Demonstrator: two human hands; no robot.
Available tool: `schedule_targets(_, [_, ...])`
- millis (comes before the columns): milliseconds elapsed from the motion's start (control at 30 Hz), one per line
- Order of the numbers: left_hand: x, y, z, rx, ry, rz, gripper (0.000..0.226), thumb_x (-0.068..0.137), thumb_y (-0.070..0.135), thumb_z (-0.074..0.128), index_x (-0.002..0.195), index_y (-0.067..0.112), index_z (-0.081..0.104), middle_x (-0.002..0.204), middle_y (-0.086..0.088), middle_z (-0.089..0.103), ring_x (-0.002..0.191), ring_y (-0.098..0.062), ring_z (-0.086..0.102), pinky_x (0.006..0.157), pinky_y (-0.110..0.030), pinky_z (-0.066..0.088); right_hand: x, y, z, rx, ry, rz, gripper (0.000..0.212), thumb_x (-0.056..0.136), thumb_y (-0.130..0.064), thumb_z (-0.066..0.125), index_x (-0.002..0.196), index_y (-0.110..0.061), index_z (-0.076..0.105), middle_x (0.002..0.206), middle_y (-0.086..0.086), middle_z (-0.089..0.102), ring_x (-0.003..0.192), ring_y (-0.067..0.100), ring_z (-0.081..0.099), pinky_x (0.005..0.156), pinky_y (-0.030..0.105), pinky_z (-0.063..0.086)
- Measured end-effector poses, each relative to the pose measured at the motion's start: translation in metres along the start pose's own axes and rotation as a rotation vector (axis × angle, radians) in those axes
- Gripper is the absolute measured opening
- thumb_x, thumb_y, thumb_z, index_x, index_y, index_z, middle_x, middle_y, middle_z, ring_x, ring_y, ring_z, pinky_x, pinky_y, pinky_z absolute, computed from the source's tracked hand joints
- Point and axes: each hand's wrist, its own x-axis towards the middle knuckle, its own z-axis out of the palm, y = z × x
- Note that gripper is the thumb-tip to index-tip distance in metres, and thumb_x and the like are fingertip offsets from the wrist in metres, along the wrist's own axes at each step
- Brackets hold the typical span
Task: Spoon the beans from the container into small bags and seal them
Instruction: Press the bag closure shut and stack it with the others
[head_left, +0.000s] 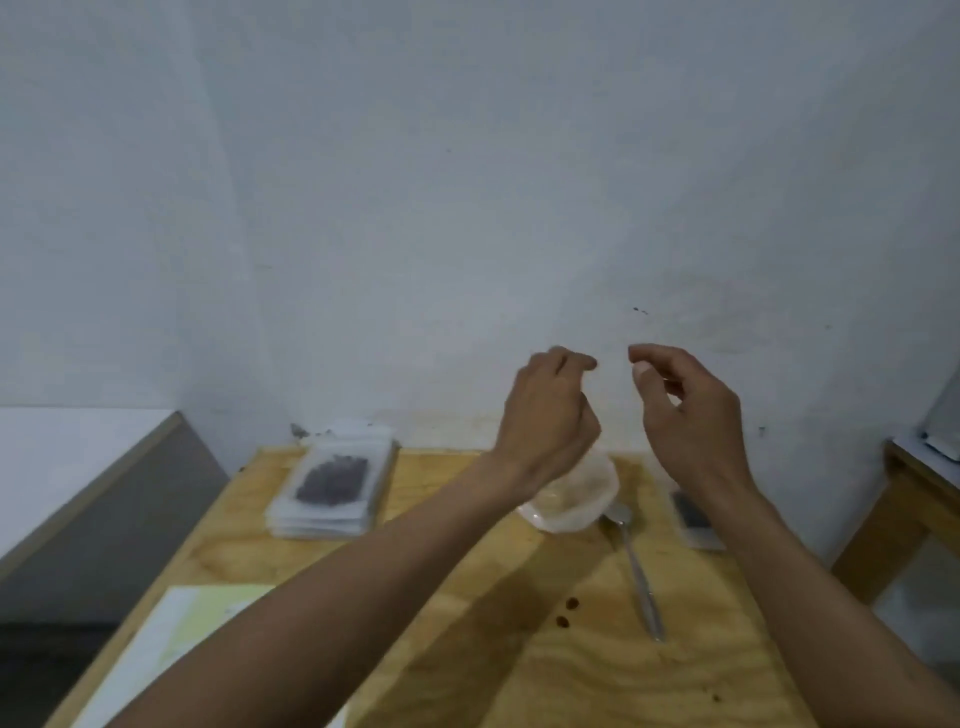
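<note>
both hands raised over table, fingers curled as if pinching; anything held too faint to tell. left to right: white sheet at near left table edge; stack of filled bean bags at far left edge by wall; left hand above clear container; spoon flat beside container, bowl touching it; right hand above another bag near right edge. bare wooden table in front.

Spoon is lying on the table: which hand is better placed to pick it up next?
Probably the right hand: the metal spoon lies on the wooden table just inside its forearm. The left hand hovers across the clear plastic container.
</note>
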Motion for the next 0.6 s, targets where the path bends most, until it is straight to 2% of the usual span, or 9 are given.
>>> schedule_targets(100, [-0.008, -0.052, -0.05, 0.156, 0.056, -0.156, 0.045, 0.089, 0.002, 0.047, 0.132, 0.002, 0.062, 0.13, -0.016, 0.061, 0.119, -0.036, 0.055, 0.1, -0.043, 0.045, -0.009, -0.032, 0.053, 0.044, -0.082, -0.042, 0.021, 0.099, -0.013, 0.058, 0.112, -0.016, 0.075, 0.109, -0.006, 0.073, 0.091, -0.002, 0.063, 0.077, -0.001, 0.042])
schedule_targets(167, [-0.024, -0.092, -0.077, 0.307, 0.008, -0.333, 0.039, 0.097, 0.013, 0.047, 0.132, 0.002, 0.06, 0.135, -0.018, 0.057, 0.123, -0.037, 0.053, 0.101, -0.043, 0.044, -0.023, -0.044, 0.093, -0.01, -0.237, -0.026, 0.02, 0.098, -0.013, 0.059, 0.107, -0.017, 0.077, 0.104, -0.005, 0.074, 0.085, 0.001, 0.063, 0.073, 0.0, 0.041])
schedule_targets(267, [-0.06, -0.154, -0.104, 0.503, -0.189, -0.706, 0.044, 0.104, 0.03, 0.042, 0.131, -0.001, 0.057, 0.139, -0.024, 0.052, 0.128, -0.041, 0.048, 0.104, -0.044, 0.041, -0.053, -0.048, 0.156, -0.197, -0.565, 0.07, 0.022, 0.098, -0.023, 0.058, 0.108, -0.015, 0.076, 0.109, 0.001, 0.075, 0.09, 0.012, 0.066, 0.082, 0.021, 0.049])
schedule_targets(333, [-0.088, -0.187, -0.112, 0.536, -0.352, -0.857, 0.051, 0.105, 0.037, 0.036, 0.134, 0.0, 0.056, 0.141, -0.025, 0.051, 0.128, -0.042, 0.047, 0.105, -0.045, 0.04, -0.073, -0.049, 0.192, -0.269, -0.707, 0.188, 0.031, 0.1, -0.032, 0.052, 0.109, -0.011, 0.072, 0.111, 0.007, 0.071, 0.1, 0.022, 0.065, 0.088, 0.032, 0.051])
schedule_targets(400, [-0.107, -0.204, -0.113, 0.495, -0.425, -0.869, 0.049, 0.104, 0.038, 0.036, 0.126, 0.002, 0.062, 0.131, -0.022, 0.06, 0.119, -0.041, 0.054, 0.1, -0.045, 0.046, -0.088, -0.055, 0.216, -0.277, -0.741, 0.296, 0.041, 0.101, -0.039, 0.047, 0.115, -0.008, 0.069, 0.113, 0.012, 0.067, 0.106, 0.029, 0.063, 0.091, 0.038, 0.05])
schedule_targets(467, [-0.116, -0.205, -0.113, 0.37, -0.334, -0.863, 0.047, 0.102, 0.042, 0.049, 0.113, -0.001, 0.066, 0.117, -0.022, 0.066, 0.109, -0.038, 0.061, 0.091, -0.043, 0.05, -0.095, -0.061, 0.231, -0.261, -0.725, 0.343, 0.049, 0.102, -0.04, 0.045, 0.119, -0.001, 0.069, 0.117, 0.015, 0.069, 0.11, 0.034, 0.063, 0.093, 0.04, 0.051])
schedule_targets(500, [-0.118, -0.204, -0.114, 0.339, -0.278, -0.842, 0.047, 0.1, 0.042, 0.055, 0.113, -0.002, 0.065, 0.118, -0.023, 0.065, 0.109, -0.038, 0.061, 0.09, -0.043, 0.05, -0.097, -0.063, 0.236, -0.245, -0.694, 0.359, 0.048, 0.102, -0.039, 0.048, 0.12, 0.0, 0.069, 0.12, 0.016, 0.069, 0.112, 0.034, 0.063, 0.094, 0.04, 0.052])
schedule_targets(600, [-0.12, -0.195, -0.12, 0.259, -0.09, -0.757, 0.05, 0.096, 0.035, 0.067, 0.132, 0.003, 0.055, 0.135, -0.015, 0.054, 0.125, -0.032, 0.052, 0.101, -0.04, 0.047, -0.099, -0.07, 0.241, -0.196, -0.546, 0.437, 0.041, 0.099, -0.032, 0.059, 0.128, -0.005, 0.068, 0.132, 0.01, 0.068, 0.118, 0.031, 0.064, 0.094, 0.035, 0.051])
